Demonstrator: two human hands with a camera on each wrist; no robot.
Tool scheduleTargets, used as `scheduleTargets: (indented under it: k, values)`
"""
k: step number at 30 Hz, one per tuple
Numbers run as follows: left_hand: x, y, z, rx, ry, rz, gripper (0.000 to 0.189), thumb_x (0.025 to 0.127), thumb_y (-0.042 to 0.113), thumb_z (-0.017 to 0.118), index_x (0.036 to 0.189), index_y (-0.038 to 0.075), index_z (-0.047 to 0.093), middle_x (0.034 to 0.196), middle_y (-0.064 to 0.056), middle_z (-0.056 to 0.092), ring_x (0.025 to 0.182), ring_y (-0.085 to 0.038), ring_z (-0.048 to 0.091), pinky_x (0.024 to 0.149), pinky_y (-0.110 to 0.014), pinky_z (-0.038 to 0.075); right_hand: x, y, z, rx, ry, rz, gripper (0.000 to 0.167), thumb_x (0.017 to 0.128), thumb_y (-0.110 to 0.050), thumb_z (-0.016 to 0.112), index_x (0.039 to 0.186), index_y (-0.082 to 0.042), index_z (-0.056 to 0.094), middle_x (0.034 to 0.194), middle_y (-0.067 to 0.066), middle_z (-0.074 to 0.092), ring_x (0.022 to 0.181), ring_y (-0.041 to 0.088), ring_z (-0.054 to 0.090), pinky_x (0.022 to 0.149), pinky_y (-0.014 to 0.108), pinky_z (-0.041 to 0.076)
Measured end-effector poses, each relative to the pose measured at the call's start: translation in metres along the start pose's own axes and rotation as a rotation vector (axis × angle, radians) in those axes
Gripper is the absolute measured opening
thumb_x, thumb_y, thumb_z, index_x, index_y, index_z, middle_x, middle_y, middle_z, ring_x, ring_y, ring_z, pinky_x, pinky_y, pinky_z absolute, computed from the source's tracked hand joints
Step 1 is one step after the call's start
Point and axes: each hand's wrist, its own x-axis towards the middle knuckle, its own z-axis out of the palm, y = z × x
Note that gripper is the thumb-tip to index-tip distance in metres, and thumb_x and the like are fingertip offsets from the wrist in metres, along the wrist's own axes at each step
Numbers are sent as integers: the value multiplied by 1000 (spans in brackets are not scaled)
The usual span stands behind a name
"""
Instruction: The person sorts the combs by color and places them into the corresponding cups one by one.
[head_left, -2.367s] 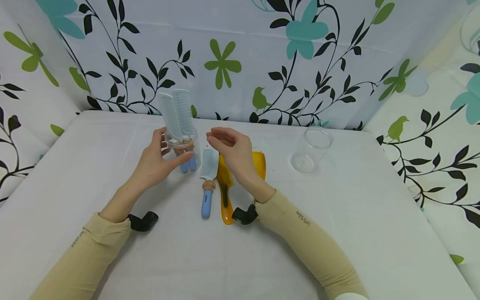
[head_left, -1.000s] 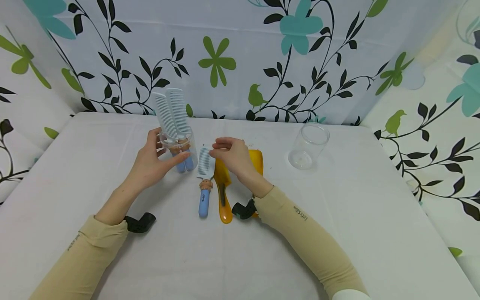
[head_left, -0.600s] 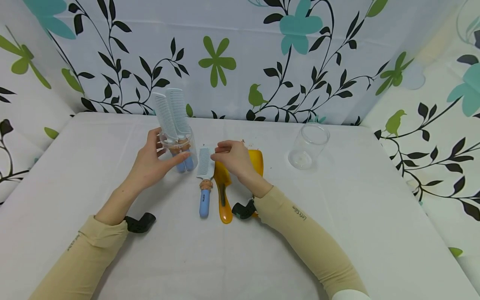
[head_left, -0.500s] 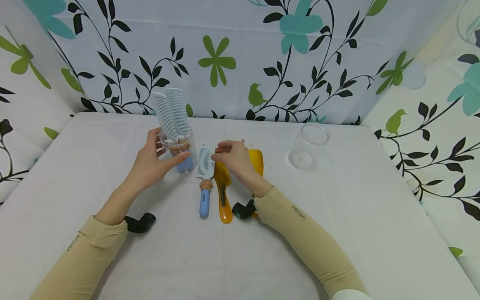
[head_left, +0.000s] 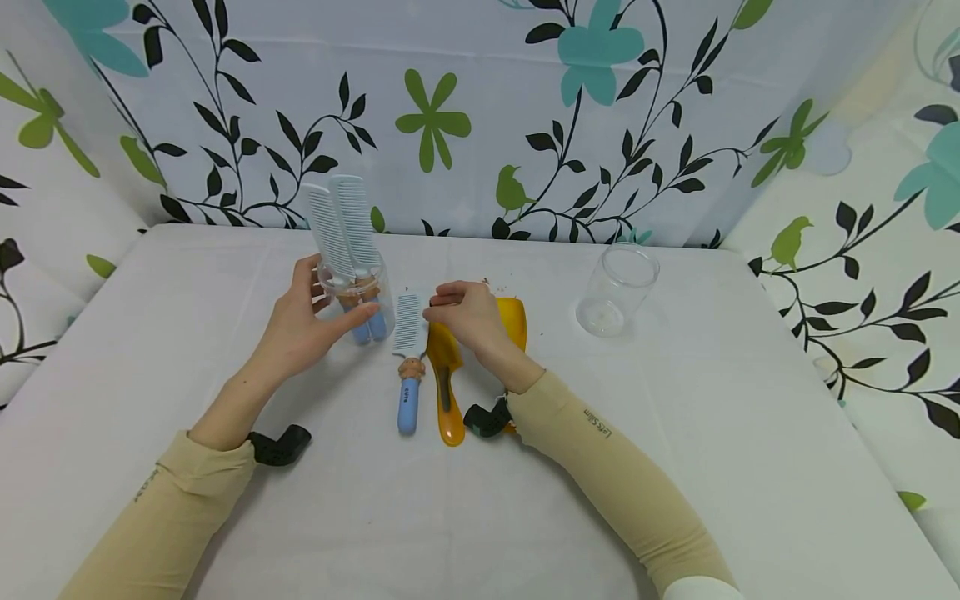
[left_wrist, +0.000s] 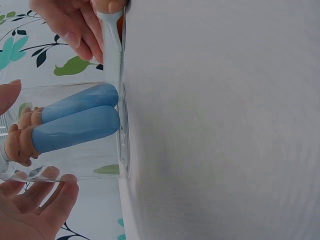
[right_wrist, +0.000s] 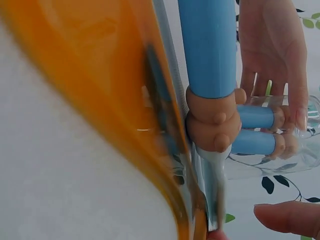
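My left hand (head_left: pixel 303 325) holds a clear plastic cup (head_left: pixel 386 304), thumb on one side and fingers on the other. Two pale-blue combs (head_left: pixel 347 225) stand in it, teeth up and slightly tilted; their blue handles (left_wrist: pixel 75 127) with brown figure collars are inside. A third comb (head_left: pixel 409 329) of the same kind lies beside the cup, handle towards me. My right hand (head_left: pixel 472 321) hovers at its toothed end, fingers loosely bent and thumb apart; a fingertip (right_wrist: pixel 217 235) shows close to the comb, contact unclear. Beneath that hand lies an amber, long-handled, broad-headed item (head_left: pixel 447 375), partly hidden.
A second clear cup (head_left: pixel 615 296) stands upright at the back right. Another amber part (head_left: pixel 513 317) shows behind my right hand. Tiny brown specks (head_left: pixel 486 282) lie on the white tablecloth (head_left: pixel 337 525). A patterned cloth (head_left: pixel 480 67) hangs behind the table.
Since the oldest frame, my right hand has come down from beside the held cup to the lying comb's toothed end. Over the last half second, both hands are nearly still.
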Motion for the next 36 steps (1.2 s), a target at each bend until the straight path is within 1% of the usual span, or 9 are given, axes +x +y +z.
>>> scheduleTargets:
  k: [5, 9, 15, 19, 25, 30, 32, 36]
  values:
    - [0, 0, 0, 4, 5, 4, 94, 92, 43, 70, 156, 10, 9, 156, -27, 31, 140, -51, 35, 113, -66, 35, 1, 0, 3, 0, -16, 21, 42, 91, -14, 73, 130, -3, 62, 118, 7, 70, 108, 21, 66, 98, 31, 55]
    - [0, 0, 0, 4, 6, 6, 94, 92, 43, 70, 156, 10, 10, 156, -27, 31, 141, -51, 35, 113, -65, 35, 1, 1, 3, -10, -20, 17, 42, 90, -15, 74, 129, -4, 63, 118, 7, 71, 108, 21, 66, 99, 32, 54]
    - [0, 0, 0, 1, 7, 4, 94, 92, 43, 70, 156, 10, 9, 156, -26, 32, 141, -50, 35, 112, -65, 35, 0, 3, 3, -12, -66, 25, 41, 91, -17, 74, 128, -4, 63, 117, 9, 69, 103, 20, 66, 96, 30, 56]
    - [-1, -1, 0, 1, 7, 4, 94, 92, 42, 70, 156, 10, 9, 155, -26, 32, 140, -50, 35, 112, -65, 35, 0, 4, 4, 18, -88, 41, 41, 91, -17, 73, 127, -3, 63, 113, 10, 70, 97, 18, 71, 92, 29, 57]
    - [-1, -1, 1, 1, 6, 10, 95, 92, 42, 71, 156, 10, 9, 156, -26, 31, 141, -50, 35, 113, -65, 35, 1, 4, 5, 71, -111, 58, 39, 91, -13, 73, 126, 1, 63, 111, 12, 72, 91, 20, 75, 88, 29, 60]
    - [0, -2, 1, 6, 8, 15, 94, 92, 42, 70, 156, 9, 9, 155, -27, 32, 140, -51, 35, 113, -64, 35, 1, 6, 6, 78, -134, 72, 39, 91, -13, 73, 126, 1, 62, 111, 14, 72, 88, 21, 75, 89, 31, 60]
    - [0, -2, 1, 9, 8, 14, 94, 92, 42, 70, 156, 9, 9, 155, -27, 32, 140, -51, 36, 112, -65, 36, 1, 6, 7, 94, -143, 78, 39, 91, -12, 73, 125, 2, 62, 111, 15, 71, 87, 22, 75, 86, 31, 61]
    - [0, -2, 1, 9, 10, 21, 94, 92, 42, 71, 156, 9, 10, 155, -27, 32, 140, -51, 36, 112, -64, 36, 1, 6, 7, 134, -163, 101, 39, 91, -10, 72, 125, 5, 60, 107, 17, 71, 81, 23, 76, 75, 28, 62]
